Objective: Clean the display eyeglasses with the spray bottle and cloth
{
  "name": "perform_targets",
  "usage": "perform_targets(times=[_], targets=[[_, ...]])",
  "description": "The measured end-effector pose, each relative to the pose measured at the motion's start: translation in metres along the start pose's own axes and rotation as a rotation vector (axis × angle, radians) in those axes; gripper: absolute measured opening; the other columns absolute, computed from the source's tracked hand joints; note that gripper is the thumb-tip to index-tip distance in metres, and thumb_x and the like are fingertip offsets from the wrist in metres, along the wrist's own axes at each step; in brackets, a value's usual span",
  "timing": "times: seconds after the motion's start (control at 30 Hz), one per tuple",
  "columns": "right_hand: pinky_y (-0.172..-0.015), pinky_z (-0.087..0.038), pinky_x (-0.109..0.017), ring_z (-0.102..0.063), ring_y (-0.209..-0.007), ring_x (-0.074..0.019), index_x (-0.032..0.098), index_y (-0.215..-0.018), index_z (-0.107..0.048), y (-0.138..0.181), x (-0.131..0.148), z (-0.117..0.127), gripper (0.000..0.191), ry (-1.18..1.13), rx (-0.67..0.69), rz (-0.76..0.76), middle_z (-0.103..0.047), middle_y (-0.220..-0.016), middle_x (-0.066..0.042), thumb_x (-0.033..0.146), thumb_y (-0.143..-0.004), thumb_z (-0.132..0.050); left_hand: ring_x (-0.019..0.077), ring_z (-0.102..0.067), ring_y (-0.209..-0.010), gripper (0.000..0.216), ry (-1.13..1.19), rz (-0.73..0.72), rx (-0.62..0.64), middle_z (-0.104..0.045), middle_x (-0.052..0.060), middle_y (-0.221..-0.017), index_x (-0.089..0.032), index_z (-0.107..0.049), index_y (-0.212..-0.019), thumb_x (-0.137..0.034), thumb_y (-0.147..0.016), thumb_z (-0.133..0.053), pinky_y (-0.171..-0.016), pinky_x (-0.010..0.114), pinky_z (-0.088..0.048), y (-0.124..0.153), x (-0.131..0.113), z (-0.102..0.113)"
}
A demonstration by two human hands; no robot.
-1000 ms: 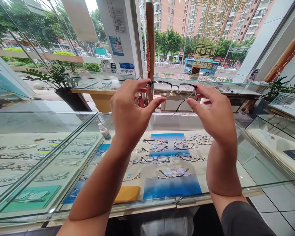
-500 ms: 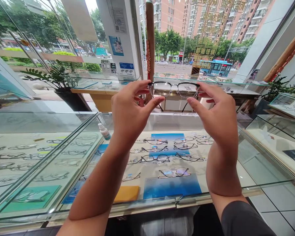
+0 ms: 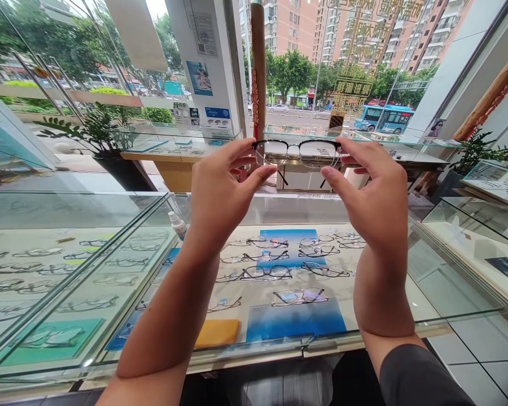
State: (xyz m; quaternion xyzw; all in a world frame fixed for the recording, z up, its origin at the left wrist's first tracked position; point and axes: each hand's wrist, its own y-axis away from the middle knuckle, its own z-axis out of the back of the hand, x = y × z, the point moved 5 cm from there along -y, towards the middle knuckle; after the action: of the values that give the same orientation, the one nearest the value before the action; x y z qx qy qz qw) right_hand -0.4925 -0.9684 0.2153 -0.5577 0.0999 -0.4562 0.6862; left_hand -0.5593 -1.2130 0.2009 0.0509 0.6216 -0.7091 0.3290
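Observation:
I hold a pair of black-rimmed glasses [image 3: 298, 152] up at arm's length, lenses level, above the glass display counter [image 3: 449, 293]. My left hand [image 3: 222, 194] pinches the frame's left end between thumb and fingers. My right hand [image 3: 372, 194] pinches the right end the same way. The temple arms hang down behind the lenses. Below my forearms, several pairs of glasses [image 3: 296, 296] lie on trays inside the counter.
A small white spray bottle [image 3: 178, 225] stands on the glass by my left wrist. An orange cloth [image 3: 218, 332] lies in the case. A second display case [image 3: 46, 265] is at left, another [image 3: 491, 186] at right. Potted plant [image 3: 105, 132] and window beyond.
Both hands have kept their pinch and lifted the glasses slightly, levelling them. Outside the window a blue bus has rolled to the right.

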Motion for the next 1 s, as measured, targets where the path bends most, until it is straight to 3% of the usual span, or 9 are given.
perform_targets(times=[0.3,0.63,0.87,1.0], targets=[[-0.103,-0.063,-0.056,-0.075,-0.114,-0.0314,0.030,-0.140,-0.077,0.000,-0.001,0.000,0.042,0.012,-0.030,0.029,-0.077,-0.129,-0.009,0.034,-0.098,-0.077,0.0289,-0.083,-0.103,0.043,0.007,0.017,0.037,-0.085,0.006,-0.114,-0.030,-0.083,-0.125,-0.049,-0.087,-0.091,-0.091,0.043,-0.071,-0.001,-0.001,0.000],[-0.103,-0.064,-0.057,-0.074,-0.115,-0.0314,0.033,-0.142,-0.075,0.001,-0.005,-0.004,0.041,0.009,-0.021,0.057,-0.076,-0.130,-0.008,0.036,-0.102,-0.073,0.0294,-0.083,-0.103,0.041,0.001,0.048,0.049,-0.086,0.006,-0.114,-0.028,-0.084,-0.121,-0.050,-0.087,-0.091,-0.092,0.045,-0.070,-0.004,0.000,0.001],[-0.106,-0.062,-0.063,-0.076,-0.119,-0.0339,0.030,-0.150,-0.069,-0.001,-0.019,-0.012,0.047,-0.012,0.050,0.013,-0.075,-0.141,-0.011,0.035,-0.103,-0.066,0.0308,-0.079,-0.115,0.051,-0.022,-0.080,-0.105,-0.081,0.006,-0.124,-0.034,-0.079,-0.126,-0.065,-0.087,-0.088,-0.096,0.046,-0.066,0.001,-0.005,0.004],[-0.106,-0.062,-0.064,-0.077,-0.119,-0.0339,0.029,-0.153,-0.068,-0.003,-0.024,-0.018,0.049,-0.032,0.080,-0.024,-0.074,-0.145,-0.011,0.032,-0.104,-0.062,0.0320,-0.077,-0.112,0.052,-0.100,-0.165,-0.189,-0.080,0.005,-0.120,-0.037,-0.078,-0.124,-0.068,-0.084,-0.089,-0.102,0.051,-0.063,0.005,-0.013,0.006]])
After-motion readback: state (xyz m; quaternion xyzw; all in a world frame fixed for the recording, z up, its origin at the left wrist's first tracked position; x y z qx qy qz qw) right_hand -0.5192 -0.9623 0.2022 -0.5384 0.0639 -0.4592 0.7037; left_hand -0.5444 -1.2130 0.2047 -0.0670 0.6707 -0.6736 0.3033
